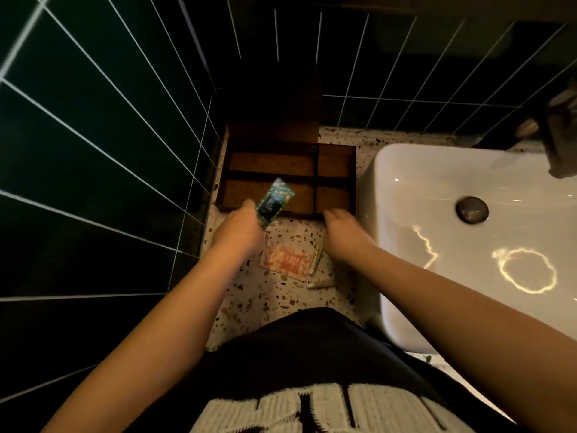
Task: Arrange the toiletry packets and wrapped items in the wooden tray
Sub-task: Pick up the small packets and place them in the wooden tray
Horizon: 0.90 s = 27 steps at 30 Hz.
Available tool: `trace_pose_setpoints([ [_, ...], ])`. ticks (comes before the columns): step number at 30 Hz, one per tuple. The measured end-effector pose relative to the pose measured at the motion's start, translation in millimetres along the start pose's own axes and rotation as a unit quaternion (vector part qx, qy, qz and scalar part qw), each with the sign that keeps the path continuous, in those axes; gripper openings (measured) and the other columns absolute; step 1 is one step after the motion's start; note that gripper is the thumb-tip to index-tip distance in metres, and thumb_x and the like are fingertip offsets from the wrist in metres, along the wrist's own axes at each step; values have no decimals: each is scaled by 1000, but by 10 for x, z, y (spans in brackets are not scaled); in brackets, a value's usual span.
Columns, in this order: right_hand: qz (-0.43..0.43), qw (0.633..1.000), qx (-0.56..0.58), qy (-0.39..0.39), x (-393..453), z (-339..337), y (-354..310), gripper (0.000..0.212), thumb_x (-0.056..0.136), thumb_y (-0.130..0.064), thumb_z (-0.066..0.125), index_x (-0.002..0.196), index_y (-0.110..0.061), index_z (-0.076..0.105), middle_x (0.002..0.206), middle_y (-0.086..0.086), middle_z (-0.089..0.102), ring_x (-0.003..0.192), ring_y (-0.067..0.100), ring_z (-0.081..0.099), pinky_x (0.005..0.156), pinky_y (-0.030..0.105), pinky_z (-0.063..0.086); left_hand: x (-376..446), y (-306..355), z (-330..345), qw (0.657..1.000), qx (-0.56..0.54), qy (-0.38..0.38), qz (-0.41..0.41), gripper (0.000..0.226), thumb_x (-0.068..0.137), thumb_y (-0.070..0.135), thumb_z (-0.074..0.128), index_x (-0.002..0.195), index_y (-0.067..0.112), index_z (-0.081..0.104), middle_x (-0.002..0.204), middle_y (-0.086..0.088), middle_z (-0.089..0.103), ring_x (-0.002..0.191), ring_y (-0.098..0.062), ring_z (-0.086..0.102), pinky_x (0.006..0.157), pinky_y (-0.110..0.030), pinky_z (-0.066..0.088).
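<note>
The left hand (pixel 242 226) gripped a green patterned packet (pixel 274 202) in its fingers, tilted over the tray's (pixel 352 179) near edge. The right hand (pixel 342 228) touched the tray; its fingers' state couldn't be told. An orange packet (pixel 285 261) lay on the bench (pixel 265 304).

I see a brown wooden tray (pixel 337 157) on a pale speckled terrazzo desk (pixel 259 295). My left hand (pixel 240 228) holds a dark green packet (pixel 274 201) with small coloured specks. An orange-and-cream leaf-patterned packet (pixel 285 262) lies near the desk's front edge. Wall tiles (pixel 93 135) are dark green with white grout; the sink (pixel 468 245) is white.

Black top (pixel 281 354), white lettering; bare forearms.
</note>
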State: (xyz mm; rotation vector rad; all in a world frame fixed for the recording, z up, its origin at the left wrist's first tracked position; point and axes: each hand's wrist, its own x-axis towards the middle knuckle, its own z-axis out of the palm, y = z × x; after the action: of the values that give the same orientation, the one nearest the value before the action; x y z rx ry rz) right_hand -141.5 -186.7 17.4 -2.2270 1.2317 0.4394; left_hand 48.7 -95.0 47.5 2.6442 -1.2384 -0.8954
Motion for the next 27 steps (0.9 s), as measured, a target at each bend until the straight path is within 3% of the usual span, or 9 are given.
trace_pose_setpoints([
  [2, -4, 1000, 9, 0, 2, 16, 10, 66, 94, -9, 47, 156, -6, 25, 160, 17, 28, 150, 33, 20, 123, 41, 19, 104, 140, -129, 999, 33, 8, 31, 27, 92, 11, 60, 115, 20, 51, 96, -4, 62, 83, -26, 57, 70, -43, 49],
  [4, -4, 1000, 18, -4, 12, 14, 16, 66, 95, -11, 47, 157, -6, 23, 162, 16, 25, 151, 33, 17, 123, 41, 17, 252, 268, -187, 996, 62, 21, 58, 31, 92, 10, 59, 118, 26, 57, 106, -4, 67, 95, -30, 62, 85, -47, 50],
  [8, -3, 1000, 22, -11, 11, 18, 21, 67, 96, -15, 48, 157, -7, 20, 163, 16, 22, 152, 32, 15, 123, 40, 17, 637, 435, -101, 981, 170, 52, 80, 46, 96, 10, 55, 136, 32, 54, 131, -5, 61, 126, -33, 47, 104, -54, 32],
  [15, -6, 1000, 14, -21, 25, 20, 35, 71, 97, -20, 50, 158, -6, 17, 164, 17, 19, 152, 32, 13, 124, 40, 16, 993, 390, 178, 978, 193, -1, 79, 57, 91, 7, 60, 141, 32, 49, 134, -8, 57, 131, -36, 39, 109, -56, 27],
  [20, -5, 999, 19, -26, 32, 25, 37, 73, 97, -24, 51, 158, -7, 15, 165, 16, 16, 153, 32, 10, 124, 43, 16, 892, 196, 344, 976, 149, 104, 120, 55, 86, 8, 64, 137, 24, 50, 135, -12, 51, 126, -37, 40, 104, -52, 31],
  [23, -4, 1000, 16, -23, 46, 43, 37, 73, 96, -25, 51, 158, -6, 16, 164, 17, 17, 153, 32, 11, 124, 43, 16, 705, 155, 425, 972, 113, 175, 105, 37, 92, 25, 60, 130, 24, 55, 131, -11, 50, 119, -37, 45, 98, -50, 35],
  [27, -6, 1000, 8, -16, 55, 71, 38, 74, 95, -26, 52, 157, -5, 17, 163, 17, 20, 152, 33, 13, 124, 43, 18, 540, 142, 486, 985, 144, 76, 61, 45, 101, 52, 35, 133, 29, 58, 141, -10, 49, 124, -36, 48, 100, -52, 34],
])
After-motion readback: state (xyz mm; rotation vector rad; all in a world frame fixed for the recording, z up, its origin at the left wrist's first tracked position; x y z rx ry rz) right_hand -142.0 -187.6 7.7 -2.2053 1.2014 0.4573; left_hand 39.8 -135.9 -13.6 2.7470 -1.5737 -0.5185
